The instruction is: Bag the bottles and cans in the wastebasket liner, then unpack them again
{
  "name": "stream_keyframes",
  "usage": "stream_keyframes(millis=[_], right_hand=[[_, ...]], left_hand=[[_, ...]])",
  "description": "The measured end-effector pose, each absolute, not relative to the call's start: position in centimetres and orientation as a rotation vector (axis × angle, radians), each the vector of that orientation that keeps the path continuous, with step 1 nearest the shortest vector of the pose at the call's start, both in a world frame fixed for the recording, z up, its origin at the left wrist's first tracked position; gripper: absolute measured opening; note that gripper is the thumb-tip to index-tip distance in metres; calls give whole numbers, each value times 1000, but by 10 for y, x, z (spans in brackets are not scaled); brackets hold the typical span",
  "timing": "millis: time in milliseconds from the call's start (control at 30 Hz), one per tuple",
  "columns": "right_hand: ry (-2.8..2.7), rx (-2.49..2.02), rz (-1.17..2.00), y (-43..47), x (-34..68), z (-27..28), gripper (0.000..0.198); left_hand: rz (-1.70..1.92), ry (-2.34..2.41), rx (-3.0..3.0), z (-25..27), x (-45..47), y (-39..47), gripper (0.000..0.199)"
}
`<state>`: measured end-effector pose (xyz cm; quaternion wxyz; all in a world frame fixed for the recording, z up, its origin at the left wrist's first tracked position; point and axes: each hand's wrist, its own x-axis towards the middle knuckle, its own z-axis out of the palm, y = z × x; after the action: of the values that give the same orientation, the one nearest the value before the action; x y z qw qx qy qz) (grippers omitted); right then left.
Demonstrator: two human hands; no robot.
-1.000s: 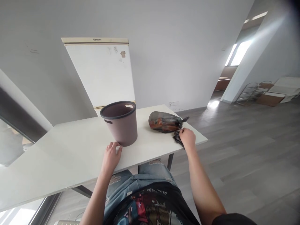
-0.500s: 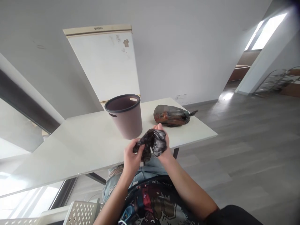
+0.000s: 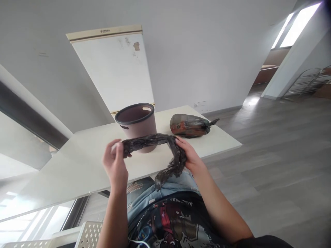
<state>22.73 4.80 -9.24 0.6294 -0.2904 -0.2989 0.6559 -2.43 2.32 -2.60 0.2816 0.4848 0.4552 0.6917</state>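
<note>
A black plastic garbage bag (image 3: 148,139), bunched into a long strip, stretches between my hands over the table's front edge. My left hand (image 3: 116,162) grips one end of it. Around its bend my right hand (image 3: 188,153) is closed, and a loose end droops from there toward my lap. Just behind the bag stands a mauve trash can (image 3: 139,127) with a dark rim and cut-out handles, upright on the table. To its right lies a knotted, see-through dark bag (image 3: 190,125) with reddish-orange things inside, touched by neither hand.
The white table (image 3: 85,162) runs across in front of me. Behind it a white refrigerator (image 3: 113,69) stands against the grey wall. A perforated cream basket (image 3: 89,234) is at lower left. Metal racks (image 3: 305,82) stand far right on the grey floor.
The black bag was crumpled between my hands and is now drawn out into a long strip. My left hand has moved left and up, and my right hand slightly right.
</note>
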Motion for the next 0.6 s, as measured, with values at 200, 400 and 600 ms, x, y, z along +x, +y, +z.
stream_keyframes(millis=[200, 400, 600], right_hand=[[-609, -516, 1419, 33, 229, -72, 36], [-808, -621, 1474, 14, 224, -56, 46], [-628, -792, 1135, 27, 235, -70, 38]], left_hand=[[1428, 1018, 1425, -41, -13, 8, 56], [1302, 1295, 1621, -53, 16, -14, 38], [1722, 1362, 1206, -51, -12, -9, 44]])
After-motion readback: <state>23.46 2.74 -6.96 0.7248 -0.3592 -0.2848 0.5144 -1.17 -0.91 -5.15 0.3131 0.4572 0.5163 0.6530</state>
